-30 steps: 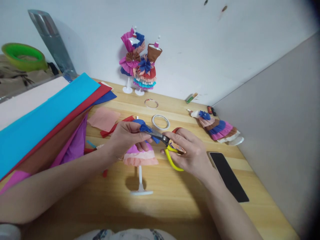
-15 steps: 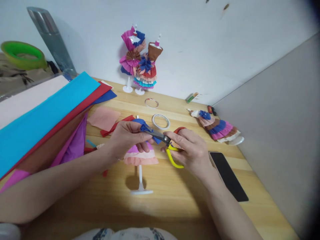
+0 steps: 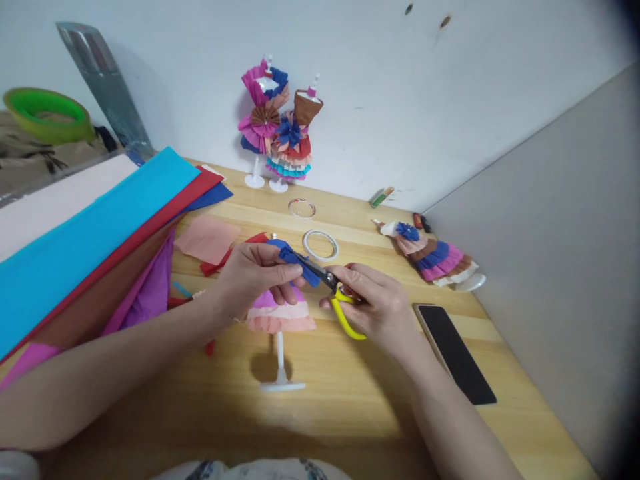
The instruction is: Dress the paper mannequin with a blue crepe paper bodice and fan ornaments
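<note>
Between its thumb and fingers my left hand [image 3: 263,272] pinches a small piece of blue crepe paper [image 3: 290,256]. My right hand [image 3: 377,300] is wrapped round scissors [image 3: 346,317] with a yellow handle, their blades at the blue paper. Whether the blades are fully closed is too small to tell. Below and behind my left hand stands a small mannequin on a white stand [image 3: 281,360], in a skirt [image 3: 283,317] of purple, pale pink and peach layers. My left hand partly hides its blue top.
Crepe paper sheets [image 3: 100,220] lie at left, beside a peach piece [image 3: 207,240]. Two dressed mannequins [image 3: 265,117] stand at the wall. A white tape ring [image 3: 321,246] lies behind my hands. At right are another dressed mannequin, lying down [image 3: 433,257], and a phone [image 3: 455,353].
The scissor handles have come closer together in my right hand, and the red handle is now mostly hidden. My left hand still pinches the blue paper in nearly the same place.
</note>
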`<state>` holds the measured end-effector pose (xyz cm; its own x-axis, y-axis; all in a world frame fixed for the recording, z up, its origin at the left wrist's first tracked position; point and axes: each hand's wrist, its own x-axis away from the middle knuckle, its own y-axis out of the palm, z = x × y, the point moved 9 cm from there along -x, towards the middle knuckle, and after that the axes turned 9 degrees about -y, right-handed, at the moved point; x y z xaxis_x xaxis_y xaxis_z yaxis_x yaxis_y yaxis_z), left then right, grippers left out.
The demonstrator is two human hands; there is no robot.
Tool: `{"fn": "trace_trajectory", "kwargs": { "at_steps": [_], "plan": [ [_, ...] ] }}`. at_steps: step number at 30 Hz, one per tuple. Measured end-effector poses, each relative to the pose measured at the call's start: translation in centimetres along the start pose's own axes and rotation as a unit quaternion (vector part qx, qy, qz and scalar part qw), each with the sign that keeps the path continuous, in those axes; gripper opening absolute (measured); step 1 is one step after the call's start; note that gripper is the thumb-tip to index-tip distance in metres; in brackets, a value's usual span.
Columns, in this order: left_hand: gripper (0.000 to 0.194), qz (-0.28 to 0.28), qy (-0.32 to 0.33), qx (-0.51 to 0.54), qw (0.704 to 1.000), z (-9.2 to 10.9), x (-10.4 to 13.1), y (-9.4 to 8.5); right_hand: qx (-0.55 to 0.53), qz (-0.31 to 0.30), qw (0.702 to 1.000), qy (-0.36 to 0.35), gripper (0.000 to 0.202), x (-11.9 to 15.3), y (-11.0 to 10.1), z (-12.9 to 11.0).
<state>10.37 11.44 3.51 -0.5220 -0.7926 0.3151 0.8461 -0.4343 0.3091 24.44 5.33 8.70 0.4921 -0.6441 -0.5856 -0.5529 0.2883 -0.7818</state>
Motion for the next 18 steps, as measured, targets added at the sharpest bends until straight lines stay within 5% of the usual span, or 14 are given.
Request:
{"fn": "trace_trajectory", "kwargs": {
  "at_steps": [8, 18],
  "plan": [
    [0.014, 0.024, 0.007, -0.009, 1.000, 0.6, 0.2, -0.5, -0.059, -0.015, 0.996, 0.067, 0.026, -0.4, -0.3, -0.3],
    [0.014, -0.001, -0.004, -0.022, 1.000, 0.4, 0.5, 0.2, -0.033, -0.038, 0.998, 0.037, 0.029, -0.8, -0.1, -1.4]
  ]
}}
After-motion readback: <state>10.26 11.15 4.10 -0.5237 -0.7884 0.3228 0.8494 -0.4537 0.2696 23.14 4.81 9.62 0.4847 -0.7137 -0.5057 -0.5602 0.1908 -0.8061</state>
